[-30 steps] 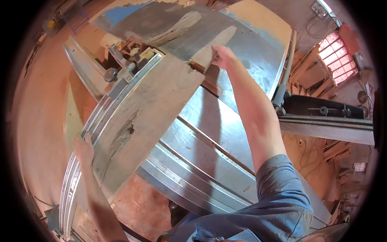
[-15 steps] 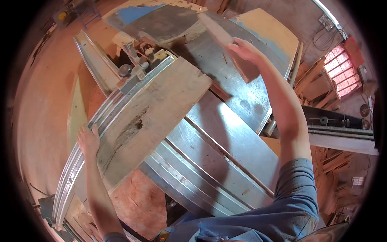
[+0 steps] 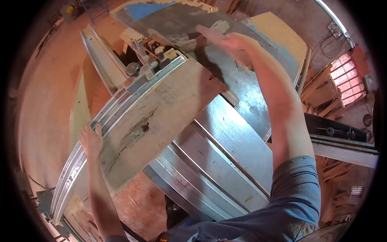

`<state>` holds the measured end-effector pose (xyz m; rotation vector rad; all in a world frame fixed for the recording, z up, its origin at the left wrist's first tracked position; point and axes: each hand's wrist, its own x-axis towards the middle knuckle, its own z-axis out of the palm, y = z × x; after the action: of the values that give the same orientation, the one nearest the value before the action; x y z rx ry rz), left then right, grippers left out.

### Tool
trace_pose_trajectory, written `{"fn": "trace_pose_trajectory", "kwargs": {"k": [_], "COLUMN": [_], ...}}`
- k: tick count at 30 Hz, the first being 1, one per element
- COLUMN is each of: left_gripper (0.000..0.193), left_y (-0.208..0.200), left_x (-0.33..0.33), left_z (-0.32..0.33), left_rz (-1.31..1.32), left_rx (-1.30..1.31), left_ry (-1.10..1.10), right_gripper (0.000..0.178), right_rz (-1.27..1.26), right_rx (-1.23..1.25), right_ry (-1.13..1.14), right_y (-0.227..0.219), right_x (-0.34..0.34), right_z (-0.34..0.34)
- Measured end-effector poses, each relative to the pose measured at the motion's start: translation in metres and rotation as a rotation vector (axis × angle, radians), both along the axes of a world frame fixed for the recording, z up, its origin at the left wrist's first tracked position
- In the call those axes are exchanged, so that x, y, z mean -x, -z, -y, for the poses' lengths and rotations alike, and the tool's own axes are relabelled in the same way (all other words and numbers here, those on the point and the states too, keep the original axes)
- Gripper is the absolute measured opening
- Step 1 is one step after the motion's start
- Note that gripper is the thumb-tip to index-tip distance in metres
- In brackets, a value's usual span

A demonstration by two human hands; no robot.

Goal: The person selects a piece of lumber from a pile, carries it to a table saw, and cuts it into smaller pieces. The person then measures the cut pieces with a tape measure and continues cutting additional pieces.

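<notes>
A wide wooden board (image 3: 173, 101) with a dark cracked knot lies across the metal saw table, its long edge along a curved-looking aluminium fence rail (image 3: 117, 107). My left hand (image 3: 92, 142) grips the rail beside the board, fingers over its outer edge and thumb on the inner side. Past the board's far right end, my right hand (image 3: 238, 42) holds a flat wooden strip (image 3: 213, 37) above the table. The strip tilts, and my hand and forearm hide part of it. A small wood offcut (image 3: 230, 98) lies by the board's right corner.
A stop with a black knob (image 3: 133, 69) sits on the rail, near a second metal beam (image 3: 100, 58). Wood scraps (image 3: 185, 42) lie on the far side of the grooved metal table (image 3: 225, 133). Timber pieces (image 3: 322, 90) lean by the wall at right.
My right hand has turned the wooden strip, which now shows less of its broad face. My left hand stays on the rail. The whole view has shifted slightly.
</notes>
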<state>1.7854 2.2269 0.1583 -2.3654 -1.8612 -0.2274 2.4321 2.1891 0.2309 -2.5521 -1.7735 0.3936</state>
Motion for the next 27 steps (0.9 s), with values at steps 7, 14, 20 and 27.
{"fn": "trace_pose_trajectory", "kwargs": {"k": [7, 14, 20, 27], "left_gripper": [0.054, 0.059, 0.061, 0.063], "left_y": [-0.019, -0.033, -0.048, -0.086], "left_x": [0.013, 0.019, 0.02, -0.17], "left_z": [0.019, 0.065, 0.121, 0.379], "left_rz": [-0.015, -0.024, -0.006, 0.316], "left_rx": [0.07, 0.082, -0.044, 0.013], "left_ry": [-0.069, -0.004, 0.074, 1.077], "right_gripper": [0.05, 0.041, 0.048, 0.053], "right_rz": [0.063, -0.157, -0.312, -0.623], "right_rx": [-0.055, -0.067, -0.16, -0.093], "right_ry": [0.101, 0.332, 0.369, 0.714], "right_y": [0.002, -0.021, -0.044, -0.036], "right_x": [-0.011, 0.076, 0.165, 0.249], "right_z": [0.163, 0.413, 0.601, 0.746]}}
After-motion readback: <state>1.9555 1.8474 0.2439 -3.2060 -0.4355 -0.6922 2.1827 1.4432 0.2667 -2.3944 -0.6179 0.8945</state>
